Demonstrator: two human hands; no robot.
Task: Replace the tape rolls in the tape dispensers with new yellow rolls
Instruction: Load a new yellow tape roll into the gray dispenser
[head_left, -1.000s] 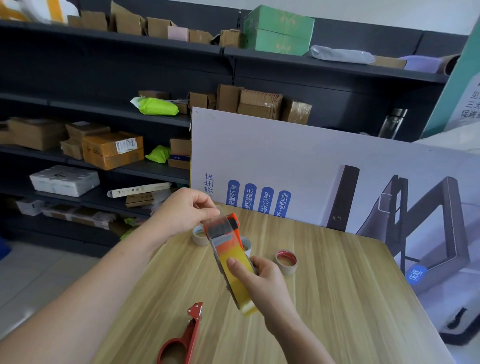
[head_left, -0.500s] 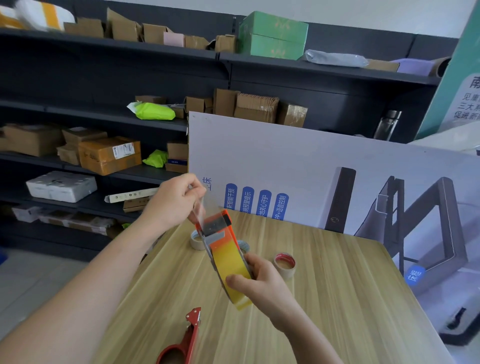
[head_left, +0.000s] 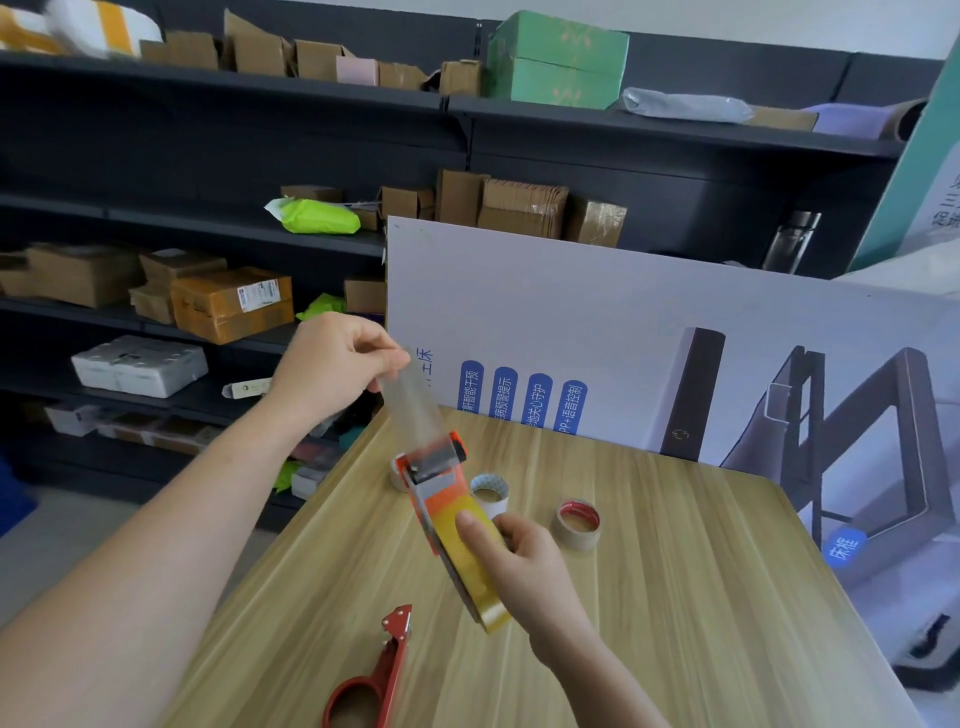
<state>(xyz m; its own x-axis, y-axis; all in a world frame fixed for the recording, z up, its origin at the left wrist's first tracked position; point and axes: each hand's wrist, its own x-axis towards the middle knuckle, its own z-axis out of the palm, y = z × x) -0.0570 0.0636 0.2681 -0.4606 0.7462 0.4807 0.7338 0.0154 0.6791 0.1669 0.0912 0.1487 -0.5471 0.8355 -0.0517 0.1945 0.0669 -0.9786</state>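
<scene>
Fingers (head_left: 385, 354) of the left hand (head_left: 332, 366) are pinched on the free end of a clear tape strip (head_left: 415, 405), which is held taut and raised above the far table edge. Dark shelving (head_left: 208, 150), stacked with cardboard boxes, is seen across the background. A white printed board (head_left: 597, 322) is leaned at the far side of the wooden table (head_left: 701, 597). Above the table, an orange tape dispenser (head_left: 434, 483) is gripped by the right hand (head_left: 524, 566), with the thumb laid over the yellow roll (head_left: 475, 592) seated in it. The strip is drawn out past the dispenser's roller. A second, red dispenser (head_left: 376, 670) is laid at the near table edge. Three cardboard cores are stood beyond: a red-rimmed core (head_left: 577, 526), a white core (head_left: 491, 492) just beside the held dispenser, and another core (head_left: 397, 477) partly hidden behind it.
</scene>
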